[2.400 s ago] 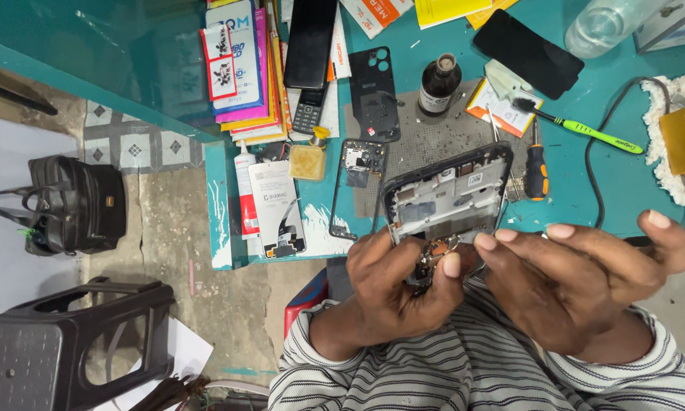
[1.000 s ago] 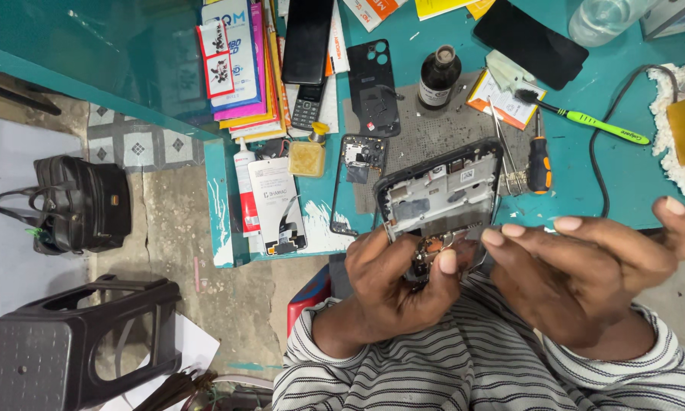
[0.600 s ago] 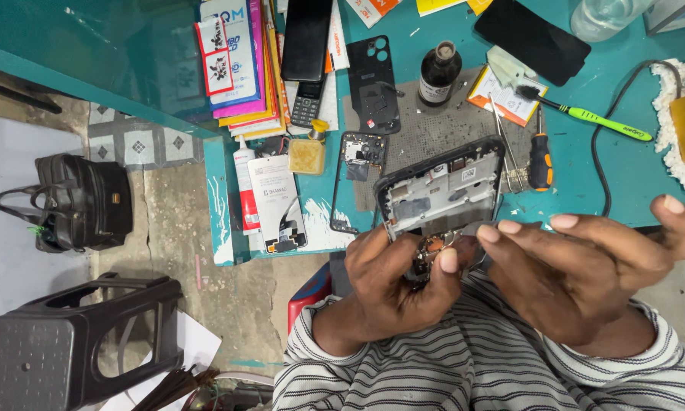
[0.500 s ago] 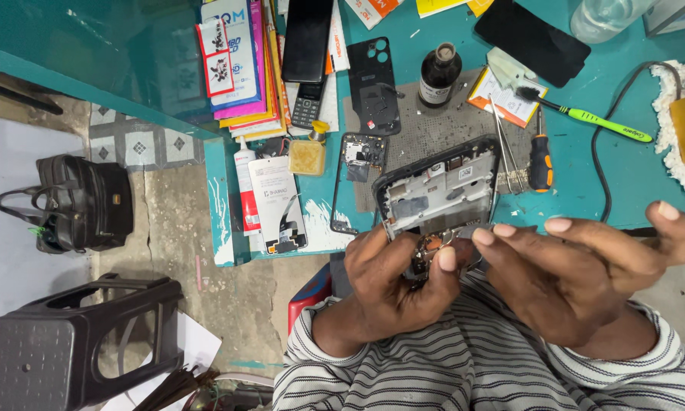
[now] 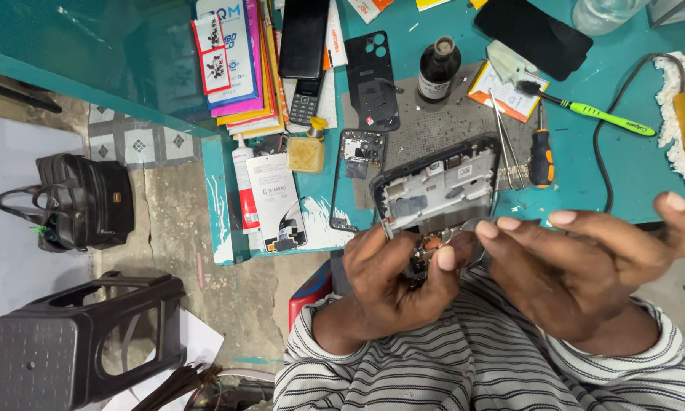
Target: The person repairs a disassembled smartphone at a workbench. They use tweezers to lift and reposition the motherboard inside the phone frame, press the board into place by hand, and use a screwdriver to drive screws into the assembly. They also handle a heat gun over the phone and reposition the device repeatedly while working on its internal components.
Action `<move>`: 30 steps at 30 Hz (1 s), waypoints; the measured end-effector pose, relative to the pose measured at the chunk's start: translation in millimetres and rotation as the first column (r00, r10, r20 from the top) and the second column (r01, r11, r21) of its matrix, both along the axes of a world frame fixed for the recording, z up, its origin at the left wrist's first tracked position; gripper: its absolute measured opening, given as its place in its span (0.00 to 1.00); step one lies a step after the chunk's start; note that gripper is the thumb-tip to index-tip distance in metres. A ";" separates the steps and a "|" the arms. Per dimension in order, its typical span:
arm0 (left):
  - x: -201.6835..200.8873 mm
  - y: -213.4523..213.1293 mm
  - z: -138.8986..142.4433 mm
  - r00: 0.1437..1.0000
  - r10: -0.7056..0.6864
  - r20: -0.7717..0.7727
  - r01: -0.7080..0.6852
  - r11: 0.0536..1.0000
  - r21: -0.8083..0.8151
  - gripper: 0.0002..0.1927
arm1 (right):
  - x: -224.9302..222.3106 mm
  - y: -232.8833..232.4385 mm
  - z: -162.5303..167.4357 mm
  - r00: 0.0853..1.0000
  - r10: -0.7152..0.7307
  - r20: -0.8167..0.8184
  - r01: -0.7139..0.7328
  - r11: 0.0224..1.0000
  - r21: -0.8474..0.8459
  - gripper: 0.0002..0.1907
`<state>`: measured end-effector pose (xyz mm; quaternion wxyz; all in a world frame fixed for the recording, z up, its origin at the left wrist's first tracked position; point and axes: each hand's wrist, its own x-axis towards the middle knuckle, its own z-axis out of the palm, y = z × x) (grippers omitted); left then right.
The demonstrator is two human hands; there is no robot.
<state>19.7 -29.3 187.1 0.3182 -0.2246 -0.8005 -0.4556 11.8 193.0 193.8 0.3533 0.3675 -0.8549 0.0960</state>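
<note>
We wear a long-sleeved top w/ thin horizontal stripes, dark grey on off-white. Sleeves (image 5: 342,365) end just behind each grip, at the wrists. Left hand (image 5: 392,285) and right hand (image 5: 578,270) are bare: no gloves, rings or watch. Fingernails short, unpainted.

left hand (image 5: 392,278) curled closed, right hand (image 5: 578,262) fingers spread

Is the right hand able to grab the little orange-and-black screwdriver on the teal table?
Probably yes. The right hand holds nothing itself, and the orange-and-black screwdriver lies in the open just beyond its fingertips, nothing between.
</note>
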 end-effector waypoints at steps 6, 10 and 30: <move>-0.5 -11.4 -0.2 0.950 -0.126 0.286 0.066 0.976 0.210 0.09 | -7.7 16.2 -46.6 0.971 -0.142 0.191 0.211 0.884 -0.416 0.05; -7.0 -22.3 -19.2 0.897 -0.121 0.426 -0.014 0.954 0.300 0.07 | -40.7 45.7 -102.3 0.881 -0.193 0.432 0.409 0.771 -0.488 0.09; -13.2 -14.0 -66.5 0.822 -0.118 0.558 -0.087 0.941 0.327 0.11 | -39.0 5.3 -100.0 0.933 0.053 0.355 0.138 0.861 -0.490 0.09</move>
